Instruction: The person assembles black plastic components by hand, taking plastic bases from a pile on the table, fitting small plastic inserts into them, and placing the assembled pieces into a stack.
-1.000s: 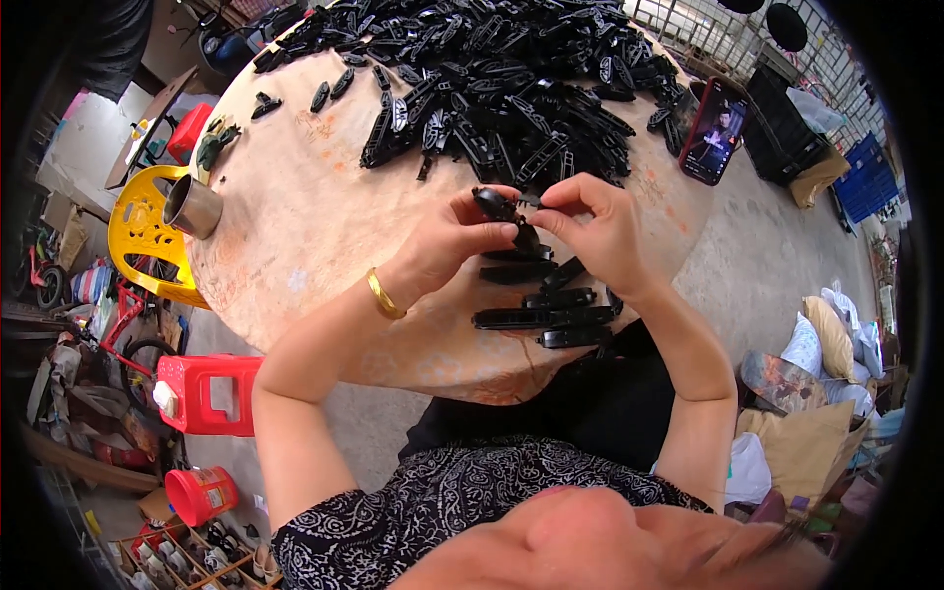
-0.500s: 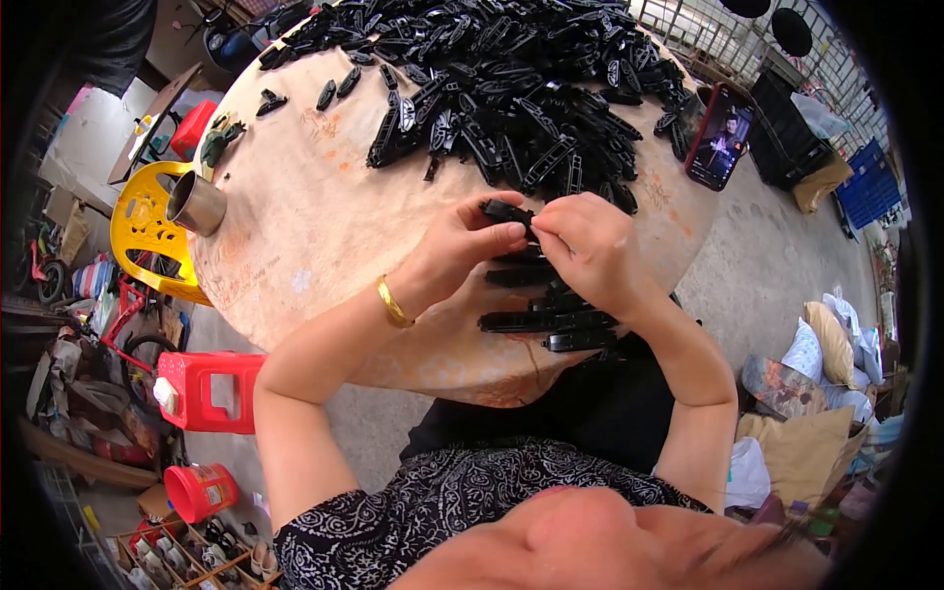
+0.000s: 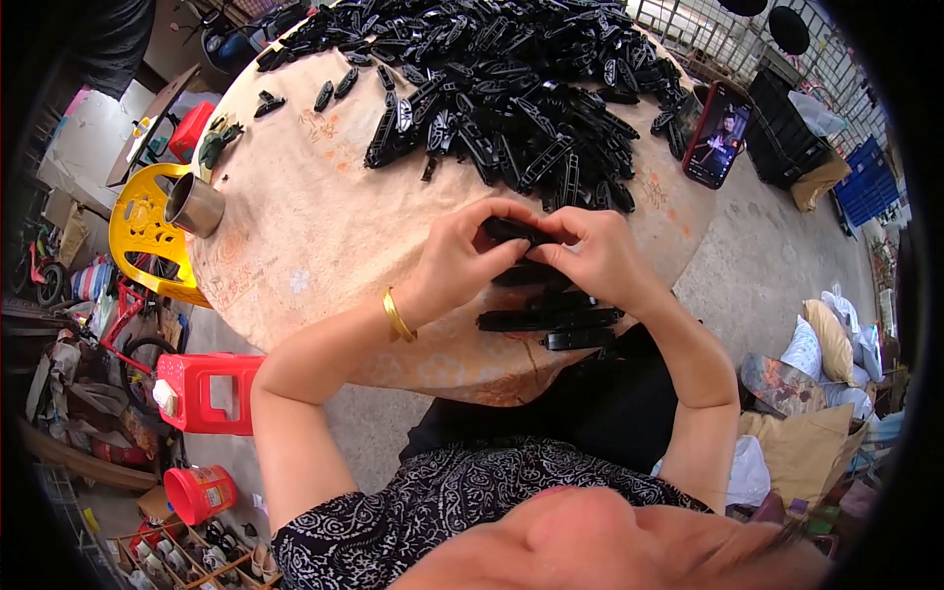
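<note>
Between my two hands, above the near part of the round table (image 3: 324, 216), is a black elongated plastic part (image 3: 513, 232). My left hand (image 3: 477, 254) is closed on its left end, thumb below and fingers curled over the top. Pinching its right end is my right hand (image 3: 590, 252), whose fingertips hide that end. Just below my hands lie several long black plastic pieces (image 3: 526, 321), side by side near the table's edge. A big heap of similar black parts (image 3: 511, 98) covers the far side of the table.
A phone (image 3: 719, 136) stands propped at the table's right edge, its screen lit. At the left edge sits a metal cup (image 3: 195, 205), near a yellow chair (image 3: 147, 231). A red stool (image 3: 208, 393) and a red bucket (image 3: 200, 494) stand on the floor at left.
My hands have drawn closer together around the black part, and my right hand has turned and lowered slightly. More of the part is now covered by my fingers.
</note>
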`<act>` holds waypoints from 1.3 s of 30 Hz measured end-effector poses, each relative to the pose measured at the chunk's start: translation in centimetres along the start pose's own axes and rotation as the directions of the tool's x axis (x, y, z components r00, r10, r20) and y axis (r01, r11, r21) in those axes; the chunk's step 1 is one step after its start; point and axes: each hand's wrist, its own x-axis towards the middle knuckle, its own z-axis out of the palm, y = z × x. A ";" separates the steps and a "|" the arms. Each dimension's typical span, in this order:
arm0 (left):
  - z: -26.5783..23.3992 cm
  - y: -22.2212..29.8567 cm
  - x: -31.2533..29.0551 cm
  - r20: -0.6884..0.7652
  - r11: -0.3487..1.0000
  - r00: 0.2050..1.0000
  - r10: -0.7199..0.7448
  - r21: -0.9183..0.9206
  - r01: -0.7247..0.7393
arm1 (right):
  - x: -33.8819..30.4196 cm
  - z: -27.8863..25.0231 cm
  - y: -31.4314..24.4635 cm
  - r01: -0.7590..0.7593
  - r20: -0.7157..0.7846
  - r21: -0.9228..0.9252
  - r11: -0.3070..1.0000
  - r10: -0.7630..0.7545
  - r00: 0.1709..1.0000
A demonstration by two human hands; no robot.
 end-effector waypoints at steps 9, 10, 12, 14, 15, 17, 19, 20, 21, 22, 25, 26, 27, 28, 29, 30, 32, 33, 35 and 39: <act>-0.3 -1.0 1.0 0.241 0.860 0.968 0.064 0.479 -0.176 | 5.5 -1.7 3.1 0.331 -0.011 -0.622 0.709 -0.430 0.903; 0.0 -0.5 0.9 0.284 0.831 0.955 0.085 0.508 -0.225 | 5.8 -1.5 3.7 0.324 -0.017 -0.627 0.709 -0.427 0.904; -0.4 -0.9 0.8 0.405 0.835 0.909 0.092 0.466 -0.292 | 6.8 -0.8 4.4 0.397 0.146 -0.717 0.573 -0.433 0.889; -0.2 -0.3 0.4 0.338 0.893 0.941 0.002 0.423 -0.154 | 7.2 -1.3 4.3 0.391 0.147 -0.723 0.570 -0.426 0.893; 0.0 0.0 0.3 0.275 0.931 0.957 -0.095 0.366 -0.012 | 7.3 -1.6 3.9 0.358 0.054 -0.675 0.645 -0.441 0.896; -0.3 -0.9 0.9 0.131 0.971 0.989 -0.062 0.237 0.030 | 7.9 -1.8 3.4 0.371 -0.109 -0.540 0.756 -0.500 0.859; -1.0 -1.9 1.7 -0.063 1.000 0.998 0.029 0.001 -0.029 | 6.7 -0.8 2.0 0.276 -0.113 -0.207 0.939 -0.303 0.946; -1.0 -1.6 2.0 -0.095 0.995 0.993 0.065 -0.075 -0.072 | 6.1 -0.5 1.3 0.103 -0.053 0.134 0.986 -0.097 0.994; -1.6 -1.8 2.2 -0.053 0.989 0.998 0.034 -0.139 -0.041 | 6.1 0.5 1.3 0.251 -0.031 0.164 0.954 -0.249 0.968; -2.3 -1.9 2.3 -0.009 0.980 1.000 0.007 -0.200 -0.008 | 5.5 1.2 0.9 0.145 0.011 0.137 0.980 -0.148 0.989; -2.8 -1.7 2.2 -0.008 0.962 0.998 -0.059 -0.266 0.054 | 5.4 1.0 1.4 0.156 0.016 -0.126 0.980 -0.155 0.988; -2.8 -1.6 2.3 -0.036 0.959 0.996 -0.082 -0.273 0.070 | 5.3 0.7 1.8 0.154 0.010 -0.133 0.979 -0.154 0.988; -2.8 -1.5 2.4 -0.028 0.960 0.997 -0.077 -0.274 0.067 | 5.1 0.5 2.3 0.243 -0.014 -0.381 0.892 -0.268 0.963; -2.7 -1.4 2.4 -0.058 0.956 0.991 -0.121 -0.277 0.100 | 4.9 0.3 2.7 0.300 -0.006 -0.605 0.738 -0.381 0.925; -2.7 -1.3 2.4 -0.091 0.950 0.982 -0.166 -0.280 0.135 | 4.5 0.4 3.0 0.288 0.061 -0.742 0.605 -0.367 0.928; -2.7 -1.3 2.4 -0.124 0.944 0.970 -0.211 -0.284 0.169 | 4.3 0.5 3.3 0.285 0.057 -0.744 0.604 -0.368 0.928; -2.7 -1.6 2.4 -0.099 0.935 0.970 -0.224 -0.303 0.185 | 3.9 0.7 3.6 0.330 0.165 -0.817 0.473 -0.358 0.919; -2.5 -1.4 2.2 -0.082 0.917 0.960 -0.268 -0.328 0.228 | 3.7 0.8 3.6 0.315 0.172 -0.823 0.472 -0.321 0.931; -2.7 -1.5 2.0 -0.015 0.886 0.950 -0.313 -0.363 0.287 | 3.6 0.7 3.2 0.309 0.167 -0.835 0.454 -0.326 0.931; -2.4 -1.5 1.6 0.056 0.806 0.940 -0.335 -0.499 0.317 | 3.7 -0.1 3.1 0.274 -0.039 -0.686 0.674 -0.410 0.911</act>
